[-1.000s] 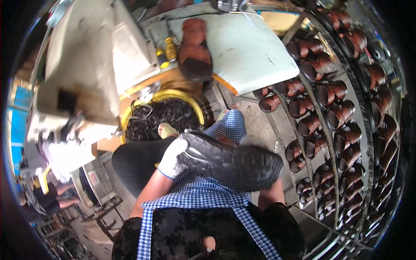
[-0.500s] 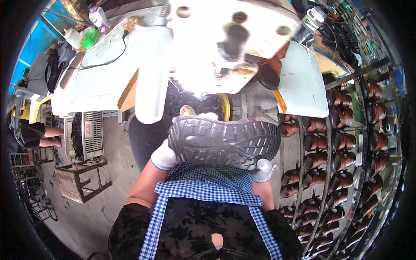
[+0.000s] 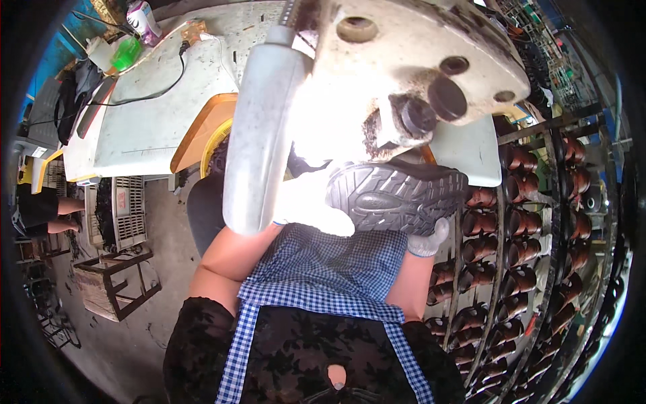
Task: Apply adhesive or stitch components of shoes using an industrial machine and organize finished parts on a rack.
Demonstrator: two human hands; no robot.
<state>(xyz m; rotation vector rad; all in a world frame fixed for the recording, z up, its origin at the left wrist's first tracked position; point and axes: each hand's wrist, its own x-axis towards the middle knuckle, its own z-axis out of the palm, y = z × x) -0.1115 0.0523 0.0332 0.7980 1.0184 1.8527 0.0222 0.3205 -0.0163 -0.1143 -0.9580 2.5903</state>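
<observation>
Crowding machine head [image 3: 410,71]: edge of shoe [image 3: 397,200]

Both white-gloved hands hold a shoe [image 3: 397,197] with its black lugged sole facing the wearer, just under a cream machine head [image 3: 417,40]. The left hand [image 3: 313,205], washed out by glare, grips one end; the right hand [image 3: 429,241] holds the other. A grey rounded machine part [image 3: 259,141] hangs beside the left hand. A blue-checked apron [image 3: 323,289] covers the lap. Brown shoes [image 3: 479,223] fill a rack on the right; a stool [image 3: 116,286] stands at left.
</observation>
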